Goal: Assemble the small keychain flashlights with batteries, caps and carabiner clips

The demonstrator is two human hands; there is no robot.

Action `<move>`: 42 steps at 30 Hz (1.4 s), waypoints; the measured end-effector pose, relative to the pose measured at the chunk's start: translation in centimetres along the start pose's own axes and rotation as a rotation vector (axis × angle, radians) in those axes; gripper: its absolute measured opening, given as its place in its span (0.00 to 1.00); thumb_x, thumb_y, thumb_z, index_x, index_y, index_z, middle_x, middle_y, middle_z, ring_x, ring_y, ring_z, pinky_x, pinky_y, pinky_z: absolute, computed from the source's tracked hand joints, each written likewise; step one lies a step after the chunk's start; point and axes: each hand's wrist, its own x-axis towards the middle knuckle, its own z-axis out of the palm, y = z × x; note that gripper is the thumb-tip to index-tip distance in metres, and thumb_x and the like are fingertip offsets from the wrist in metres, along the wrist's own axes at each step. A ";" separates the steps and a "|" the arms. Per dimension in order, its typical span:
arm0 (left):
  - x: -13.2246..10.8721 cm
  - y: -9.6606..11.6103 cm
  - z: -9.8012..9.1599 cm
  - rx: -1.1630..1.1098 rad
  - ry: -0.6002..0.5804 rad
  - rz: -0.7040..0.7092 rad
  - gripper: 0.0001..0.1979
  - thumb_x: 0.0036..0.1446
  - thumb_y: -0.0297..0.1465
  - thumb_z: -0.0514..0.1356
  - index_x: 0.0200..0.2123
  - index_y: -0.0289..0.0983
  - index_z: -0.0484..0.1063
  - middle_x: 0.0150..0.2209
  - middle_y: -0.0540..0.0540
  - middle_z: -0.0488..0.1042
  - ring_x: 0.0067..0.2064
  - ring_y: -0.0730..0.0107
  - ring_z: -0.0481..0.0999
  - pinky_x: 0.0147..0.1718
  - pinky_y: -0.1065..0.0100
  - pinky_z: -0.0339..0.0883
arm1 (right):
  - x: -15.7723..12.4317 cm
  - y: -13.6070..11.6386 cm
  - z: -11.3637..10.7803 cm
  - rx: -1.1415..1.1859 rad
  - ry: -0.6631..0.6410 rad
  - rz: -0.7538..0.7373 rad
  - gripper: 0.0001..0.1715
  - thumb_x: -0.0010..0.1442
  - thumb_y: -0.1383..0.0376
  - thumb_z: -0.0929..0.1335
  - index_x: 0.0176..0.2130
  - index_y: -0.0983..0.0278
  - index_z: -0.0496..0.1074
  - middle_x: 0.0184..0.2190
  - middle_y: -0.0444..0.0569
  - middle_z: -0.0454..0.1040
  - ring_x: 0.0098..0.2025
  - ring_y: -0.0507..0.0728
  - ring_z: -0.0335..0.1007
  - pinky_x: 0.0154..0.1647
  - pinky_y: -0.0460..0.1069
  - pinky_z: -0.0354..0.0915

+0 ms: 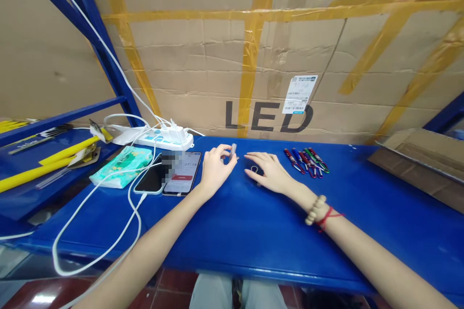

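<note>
Small clear piece point(234, 148) in left hand point(216, 166), right hand point(271, 170) wide near small loop point(254, 167)

The front tabletop point(224, 244) gives passage, but cables point(65, 273) (white, looped) obstruct its left.

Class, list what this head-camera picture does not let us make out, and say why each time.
Small clear piece in the left hand: head view, too small and blurred to identify.
Looped thing by the right hand: head view, seemingly part-covered by that hand.
Label: head view, fine print too small to read.
Lit phone: head view, a pixelated patch hides part.
Cardboard box: head view, cut off by the right edge.
</note>
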 end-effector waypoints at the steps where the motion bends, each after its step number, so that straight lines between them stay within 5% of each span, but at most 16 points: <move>1: -0.1 0.1 0.0 -0.006 -0.002 0.007 0.04 0.52 0.29 0.58 0.34 0.38 0.70 0.28 0.52 0.77 0.35 0.68 0.74 0.39 0.65 0.59 | 0.5 -0.6 0.4 0.000 -0.018 -0.009 0.29 0.61 0.52 0.61 0.56 0.64 0.63 0.57 0.56 0.63 0.58 0.62 0.57 0.56 0.60 0.52; 8: -0.3 0.1 -0.8 -0.027 -0.015 0.045 0.06 0.51 0.27 0.59 0.35 0.38 0.68 0.29 0.53 0.77 0.36 0.68 0.74 0.39 0.65 0.57 | 2.4 -2.6 1.8 0.054 -0.128 -0.117 0.24 0.65 0.55 0.56 0.56 0.60 0.63 0.57 0.53 0.65 0.59 0.60 0.55 0.58 0.61 0.46; 12: -0.2 0.1 -0.9 -0.049 -0.019 0.011 0.05 0.51 0.28 0.60 0.34 0.38 0.68 0.28 0.54 0.77 0.35 0.69 0.75 0.39 0.66 0.57 | 1.9 -2.2 1.6 -0.003 -0.107 -0.099 0.20 0.65 0.60 0.58 0.51 0.64 0.68 0.53 0.56 0.69 0.55 0.60 0.61 0.52 0.57 0.51; 18: -0.4 0.0 -0.4 -0.021 -0.058 0.025 0.04 0.51 0.28 0.60 0.33 0.39 0.68 0.28 0.53 0.77 0.35 0.68 0.75 0.38 0.66 0.58 | 1.3 -2.0 1.0 -0.071 -0.025 -0.117 0.13 0.60 0.71 0.62 0.41 0.63 0.74 0.39 0.51 0.77 0.46 0.57 0.67 0.54 0.58 0.46; 23: -0.5 0.0 -0.3 -0.001 -0.078 0.081 0.05 0.51 0.29 0.60 0.34 0.39 0.68 0.29 0.52 0.78 0.36 0.67 0.75 0.37 0.66 0.59 | 1.2 -2.1 1.0 -0.106 0.016 -0.126 0.08 0.59 0.70 0.66 0.33 0.63 0.75 0.31 0.47 0.77 0.40 0.56 0.68 0.56 0.57 0.43; 32: -0.4 0.1 -0.4 -0.067 -0.101 0.047 0.04 0.51 0.30 0.60 0.33 0.39 0.69 0.30 0.50 0.78 0.36 0.65 0.76 0.39 0.64 0.62 | 0.9 -2.2 0.6 0.101 -0.006 0.077 0.08 0.53 0.66 0.72 0.37 0.62 0.73 0.31 0.44 0.78 0.39 0.55 0.69 0.51 0.55 0.47; 42: -0.9 0.1 0.2 -0.238 -0.180 0.051 0.04 0.53 0.29 0.59 0.33 0.39 0.67 0.34 0.50 0.76 0.38 0.68 0.75 0.37 0.68 0.65 | -0.2 -2.4 -0.2 0.139 -0.110 -0.015 0.06 0.54 0.67 0.72 0.35 0.63 0.72 0.30 0.44 0.78 0.38 0.55 0.70 0.46 0.53 0.48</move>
